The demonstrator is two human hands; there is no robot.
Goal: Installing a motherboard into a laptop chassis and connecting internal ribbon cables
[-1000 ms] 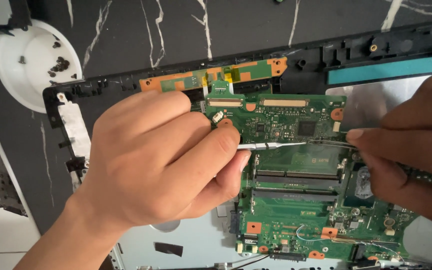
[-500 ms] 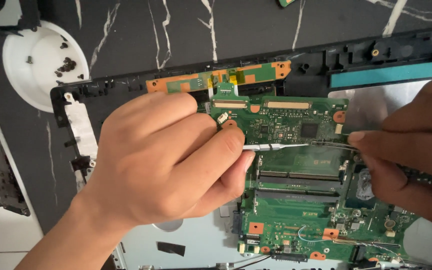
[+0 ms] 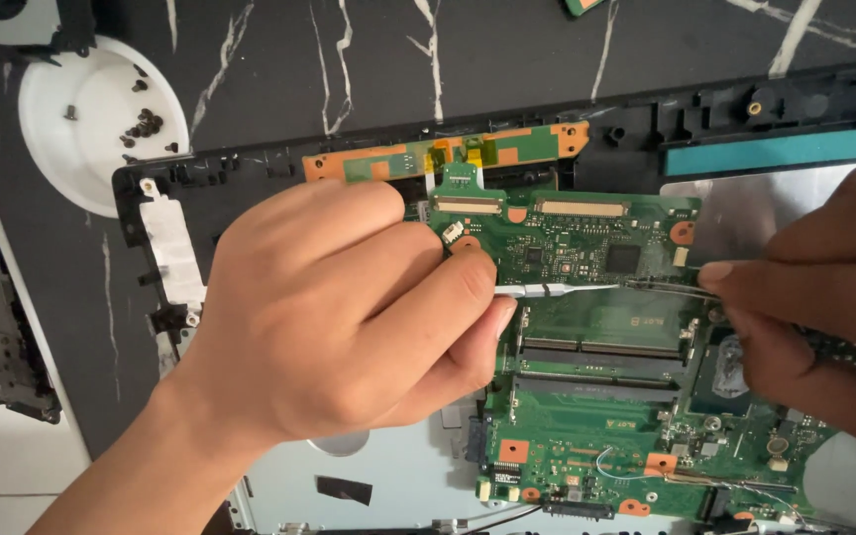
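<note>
The left hand [image 3: 349, 317] gripped a thin metal tool [image 3: 557, 290] between thumb and forefinger, tip lying across the green board [image 3: 587, 396]. The right hand [image 3: 814, 307] pinched thin wires [image 3: 666, 287] just beside that tip. Its palm was cut off at the frame edge. A white dish [image 3: 81, 149] of small screws sat on the bench [image 3: 507, 59].

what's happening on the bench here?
A person is working on an opened laptop: the green motherboard sits exposed in the black chassis. The left hand holds metal tweezers, tip pointing across the board toward thin wires pinched by the right hand at the board's right side. A white dish at top left holds loose screws.
</note>
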